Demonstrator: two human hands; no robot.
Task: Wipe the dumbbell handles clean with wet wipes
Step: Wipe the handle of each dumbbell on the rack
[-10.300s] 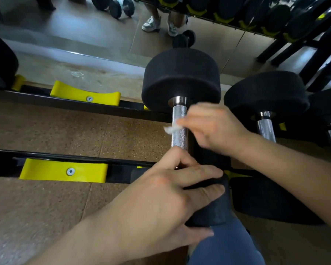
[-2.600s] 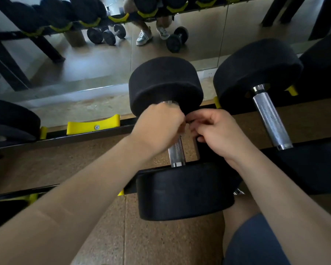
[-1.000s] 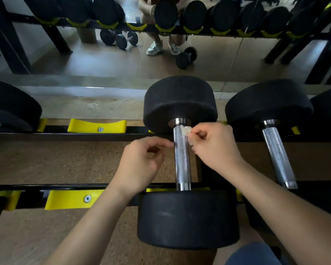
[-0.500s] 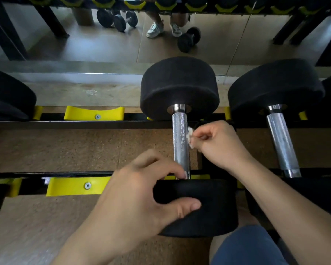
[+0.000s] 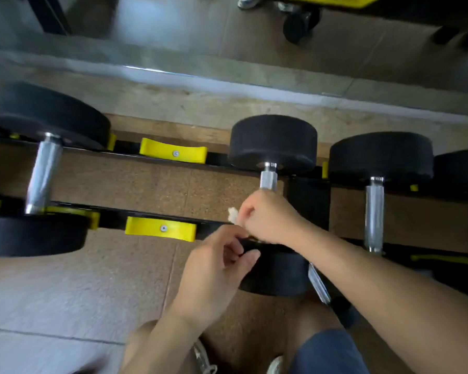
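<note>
1. Wipe (image 5: 232, 214) has slid from the handle's (image 5: 268, 180) far end to its near end, pinched in the right hand (image 5: 268, 220).
2. Left hand (image 5: 216, 268) curls against the near head (image 5: 276, 273) below the handle; I cannot tell whether it grips.
3. This handle looks nearly done.

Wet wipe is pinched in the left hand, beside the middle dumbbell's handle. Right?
Not the left. The head view shows the wet wipe pinched in the right hand, beside the middle dumbbell's handle. The left hand is at that dumbbell's near head.
</note>
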